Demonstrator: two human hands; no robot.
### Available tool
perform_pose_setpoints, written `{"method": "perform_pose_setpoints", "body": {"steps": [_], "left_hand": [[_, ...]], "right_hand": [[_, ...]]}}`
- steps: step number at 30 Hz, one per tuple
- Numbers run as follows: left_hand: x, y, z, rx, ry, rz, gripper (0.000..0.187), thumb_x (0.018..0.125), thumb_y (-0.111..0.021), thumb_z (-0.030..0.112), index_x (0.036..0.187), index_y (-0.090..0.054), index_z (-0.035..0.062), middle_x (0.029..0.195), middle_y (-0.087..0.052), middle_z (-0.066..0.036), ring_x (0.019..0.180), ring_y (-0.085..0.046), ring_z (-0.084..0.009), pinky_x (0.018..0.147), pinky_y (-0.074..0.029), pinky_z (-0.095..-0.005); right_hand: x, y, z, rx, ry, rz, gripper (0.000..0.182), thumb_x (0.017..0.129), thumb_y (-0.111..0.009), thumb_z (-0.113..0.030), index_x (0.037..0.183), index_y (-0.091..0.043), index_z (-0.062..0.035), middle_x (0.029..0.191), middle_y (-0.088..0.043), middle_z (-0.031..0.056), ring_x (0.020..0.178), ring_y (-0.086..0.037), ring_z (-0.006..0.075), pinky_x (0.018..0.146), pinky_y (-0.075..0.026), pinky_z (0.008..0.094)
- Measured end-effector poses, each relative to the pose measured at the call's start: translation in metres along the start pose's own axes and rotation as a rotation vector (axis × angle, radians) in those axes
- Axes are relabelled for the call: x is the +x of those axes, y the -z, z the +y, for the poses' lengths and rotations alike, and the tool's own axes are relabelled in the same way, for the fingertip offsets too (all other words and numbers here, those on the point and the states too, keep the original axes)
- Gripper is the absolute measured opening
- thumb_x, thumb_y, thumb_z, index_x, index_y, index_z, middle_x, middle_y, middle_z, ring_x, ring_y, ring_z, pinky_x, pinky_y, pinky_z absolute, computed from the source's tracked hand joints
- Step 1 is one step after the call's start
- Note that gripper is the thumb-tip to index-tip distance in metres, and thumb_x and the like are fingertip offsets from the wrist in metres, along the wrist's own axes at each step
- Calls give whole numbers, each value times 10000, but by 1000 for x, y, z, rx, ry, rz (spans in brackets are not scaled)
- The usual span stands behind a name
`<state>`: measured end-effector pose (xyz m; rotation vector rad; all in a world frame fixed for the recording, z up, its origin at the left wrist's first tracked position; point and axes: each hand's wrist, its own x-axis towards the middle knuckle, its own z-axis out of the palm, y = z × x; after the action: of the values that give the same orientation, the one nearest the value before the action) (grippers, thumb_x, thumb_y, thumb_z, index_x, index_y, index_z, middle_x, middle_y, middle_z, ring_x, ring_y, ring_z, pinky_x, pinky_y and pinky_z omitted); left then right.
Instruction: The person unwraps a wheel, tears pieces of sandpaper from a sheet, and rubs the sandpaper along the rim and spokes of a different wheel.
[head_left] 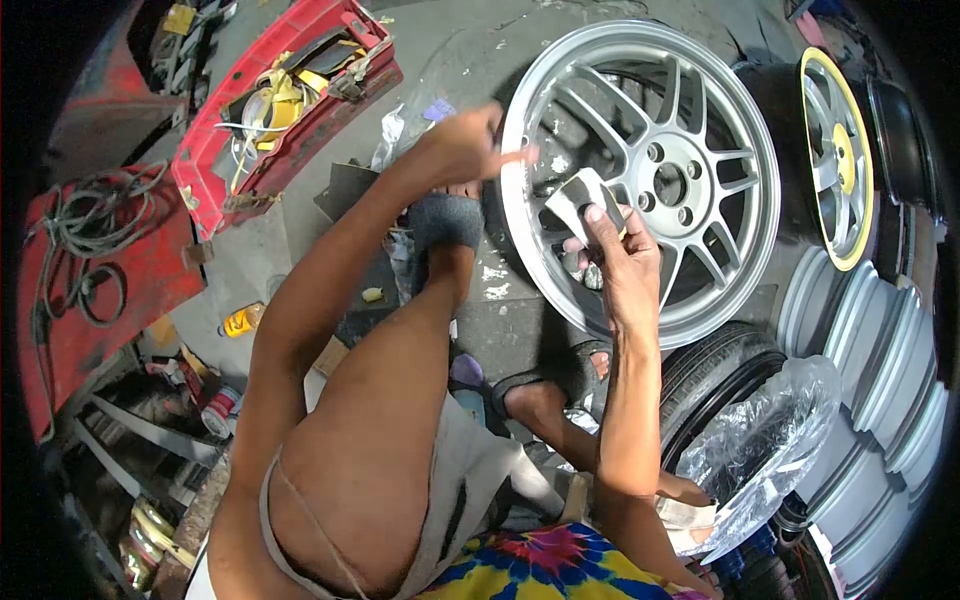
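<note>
My right hand (625, 265) grips a small folded piece of sandpaper (580, 205), pale on one face and dark on another, between thumb and fingers. It is held over the spokes of a silver alloy wheel (668, 250), which faces up toward me. My left hand (470, 150), slightly blurred, hovers at the wheel's left edge. Its thumb and fingers are apart, with nothing visible in them; whether it touches the rim I cannot tell.
A red toolbox (290, 165) with tape and tools stands at upper left. Coiled cable (100, 225) lies on red metal. A yellow-lipped wheel (840, 160), stacked silver rims (860, 350), a tire (715, 375) and clear plastic wrap (765, 440) crowd the right. A bottle (242, 320) lies left.
</note>
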<state>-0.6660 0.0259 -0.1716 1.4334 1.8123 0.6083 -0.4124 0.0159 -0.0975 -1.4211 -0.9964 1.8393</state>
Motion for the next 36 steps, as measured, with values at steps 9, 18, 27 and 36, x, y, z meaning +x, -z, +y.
{"method": "perform_pose_setpoints", "body": {"steps": [9,18,27,36], "left_hand": [[-62,26,48,-607,38,-241,259,912,-760,263,974,-714,16,775,-637,27,684,-563,-47,609,-443,-221],[-73,7,37,-1160,204,-374,214,946,-724,197,1037,-693,6,789,-663,-23,691,-639,-86,606,-511,-227],[-86,-2,26,-871,213,-415,191,944,-734,223,946,-694,37,819,-660,7,711,-606,-65,638,-490,-231],[-78,-12,-28,-517,175,19,381,922,-747,389,861,-684,18,758,-591,47,713,-511,-40,627,-421,-240]], "right_hand": [[-6,-11,-4,-191,14,-126,119,889,-786,-77,967,-706,-38,772,-668,-50,639,-535,19,588,-420,191],[-9,-14,19,217,122,-283,344,945,-684,-25,1269,-565,-23,1113,-677,30,999,-629,100,880,-497,264],[-23,-19,7,-297,216,-290,187,955,-704,-110,1062,-576,-27,909,-651,14,846,-588,88,779,-480,258],[5,-61,18,-840,581,106,349,915,-710,-169,1235,-694,-30,863,-561,165,726,-602,316,712,-496,419]]}}
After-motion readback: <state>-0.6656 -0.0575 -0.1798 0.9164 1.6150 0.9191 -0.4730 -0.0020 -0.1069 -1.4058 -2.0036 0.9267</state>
